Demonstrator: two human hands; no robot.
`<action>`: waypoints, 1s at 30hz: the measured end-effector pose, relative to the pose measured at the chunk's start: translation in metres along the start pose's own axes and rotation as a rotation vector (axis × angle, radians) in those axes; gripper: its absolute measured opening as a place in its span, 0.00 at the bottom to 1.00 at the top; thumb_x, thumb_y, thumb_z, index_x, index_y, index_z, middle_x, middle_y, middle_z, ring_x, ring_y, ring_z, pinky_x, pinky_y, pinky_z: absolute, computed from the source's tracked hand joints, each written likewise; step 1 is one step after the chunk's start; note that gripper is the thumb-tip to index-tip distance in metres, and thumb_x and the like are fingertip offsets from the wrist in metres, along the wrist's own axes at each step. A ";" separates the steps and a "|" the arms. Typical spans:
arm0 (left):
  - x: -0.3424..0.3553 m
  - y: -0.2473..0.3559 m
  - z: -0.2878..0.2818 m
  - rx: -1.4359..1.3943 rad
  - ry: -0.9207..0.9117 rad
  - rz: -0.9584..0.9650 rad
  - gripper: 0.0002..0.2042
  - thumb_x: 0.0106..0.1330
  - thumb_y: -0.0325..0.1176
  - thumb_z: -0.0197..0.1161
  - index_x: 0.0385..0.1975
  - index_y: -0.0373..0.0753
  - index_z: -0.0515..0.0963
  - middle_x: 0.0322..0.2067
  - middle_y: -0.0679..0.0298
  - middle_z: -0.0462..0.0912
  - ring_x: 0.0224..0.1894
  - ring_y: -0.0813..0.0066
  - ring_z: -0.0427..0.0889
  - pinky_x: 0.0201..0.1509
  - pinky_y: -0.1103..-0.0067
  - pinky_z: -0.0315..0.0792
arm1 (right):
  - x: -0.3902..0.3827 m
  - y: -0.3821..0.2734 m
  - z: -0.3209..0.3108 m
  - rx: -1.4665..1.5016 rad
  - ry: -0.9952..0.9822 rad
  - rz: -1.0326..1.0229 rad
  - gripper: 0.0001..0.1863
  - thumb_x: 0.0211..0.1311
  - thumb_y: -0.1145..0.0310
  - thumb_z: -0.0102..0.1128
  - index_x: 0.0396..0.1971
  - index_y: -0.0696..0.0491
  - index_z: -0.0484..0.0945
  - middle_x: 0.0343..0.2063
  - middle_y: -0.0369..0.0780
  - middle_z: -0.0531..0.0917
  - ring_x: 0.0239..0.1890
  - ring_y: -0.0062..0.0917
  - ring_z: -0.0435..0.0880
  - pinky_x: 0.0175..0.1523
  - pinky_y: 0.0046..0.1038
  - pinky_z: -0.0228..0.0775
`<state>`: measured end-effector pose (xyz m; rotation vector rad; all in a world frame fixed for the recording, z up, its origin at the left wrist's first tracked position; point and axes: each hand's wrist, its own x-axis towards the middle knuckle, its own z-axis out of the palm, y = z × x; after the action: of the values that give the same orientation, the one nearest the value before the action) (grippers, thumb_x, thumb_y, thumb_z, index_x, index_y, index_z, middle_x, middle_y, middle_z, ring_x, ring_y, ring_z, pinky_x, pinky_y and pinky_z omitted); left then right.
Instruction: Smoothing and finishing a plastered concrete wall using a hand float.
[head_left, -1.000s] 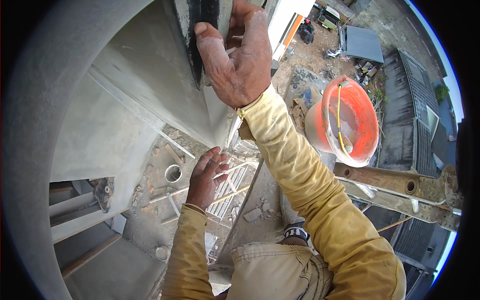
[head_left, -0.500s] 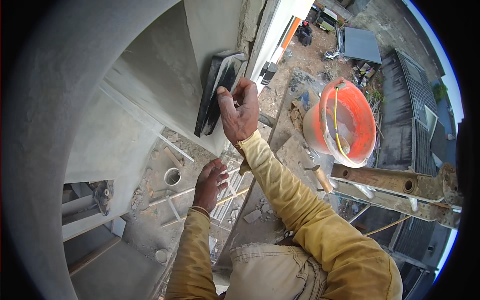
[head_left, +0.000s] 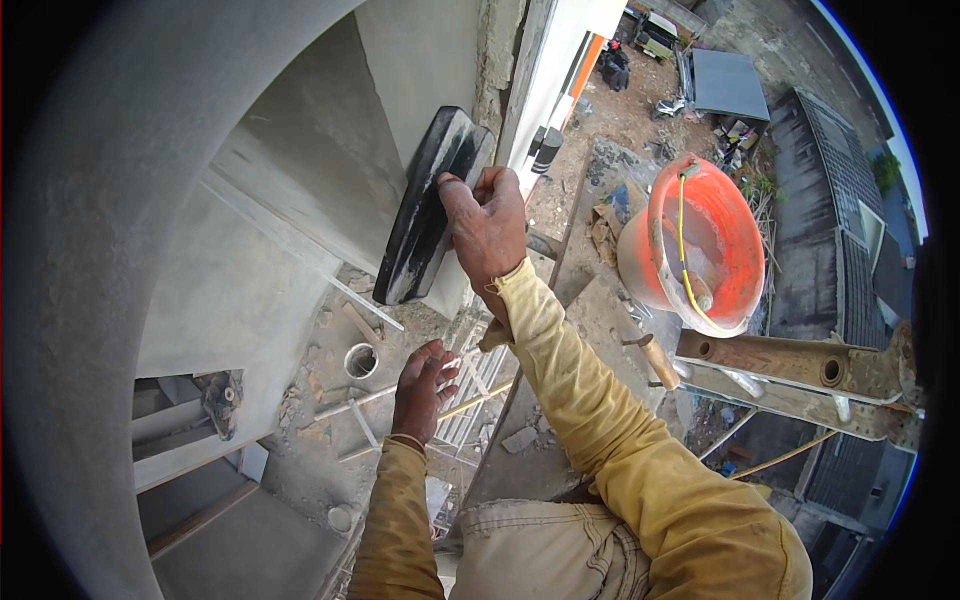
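My right hand (head_left: 488, 225) is closed around the grip of a black plastering float (head_left: 412, 235). The float's long flat blade lies tilted against the grey plastered wall (head_left: 330, 130), close to its corner; whether its whole face touches cannot be told. Lower and to the left, my left hand (head_left: 423, 390) hangs in the air with its fingers apart and slightly bent, holding nothing. Right of my right arm, an orange bucket (head_left: 640, 255) with a yellow handle stands on the scaffold boards (head_left: 590, 300), with pale wet mix and a tool inside.
A wooden-handled tool (head_left: 657, 360) lies on the boards beside the bucket. A rusty steel beam (head_left: 780, 360) runs at the right. Far below are a rubble-strewn floor (head_left: 290, 490), a small round pail (head_left: 360, 360) and scaffold bars. A drop shows past the boards' edge.
The float has slid a little downward along the wall and its blade has turned slightly, still in my right hand. My left hand has shifted slightly down and right in the view.
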<state>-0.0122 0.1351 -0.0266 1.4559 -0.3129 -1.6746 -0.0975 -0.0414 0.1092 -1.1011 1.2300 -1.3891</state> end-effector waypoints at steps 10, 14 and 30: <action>0.004 -0.007 0.012 -0.063 -0.043 -0.030 0.26 0.65 0.48 0.60 0.59 0.43 0.65 0.49 0.64 0.73 0.47 0.74 0.72 0.50 0.73 0.66 | -0.003 -0.098 0.028 0.197 -0.109 -0.160 0.22 0.52 0.59 0.65 0.28 0.60 0.64 0.21 0.39 0.71 0.23 0.23 0.70 0.29 0.27 0.66; 0.002 -0.010 0.011 -0.060 -0.038 -0.017 0.27 0.64 0.48 0.60 0.58 0.40 0.66 0.48 0.64 0.74 0.47 0.74 0.73 0.50 0.73 0.67 | 0.005 -0.096 0.030 0.240 -0.121 -0.156 0.24 0.51 0.60 0.64 0.30 0.62 0.61 0.24 0.45 0.73 0.24 0.27 0.75 0.30 0.29 0.72; 0.009 0.033 0.064 0.054 0.229 0.202 0.25 0.64 0.51 0.61 0.53 0.40 0.68 0.48 0.64 0.74 0.46 0.73 0.72 0.46 0.73 0.68 | -0.045 0.135 -0.044 0.576 -0.088 1.006 0.16 0.64 0.61 0.55 0.42 0.60 0.70 0.30 0.42 0.74 0.31 0.32 0.80 0.36 0.37 0.78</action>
<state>-0.0550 0.0874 0.0077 1.5834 -0.3673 -1.3340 -0.1229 0.0030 -0.0305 -0.0693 0.9834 -0.7866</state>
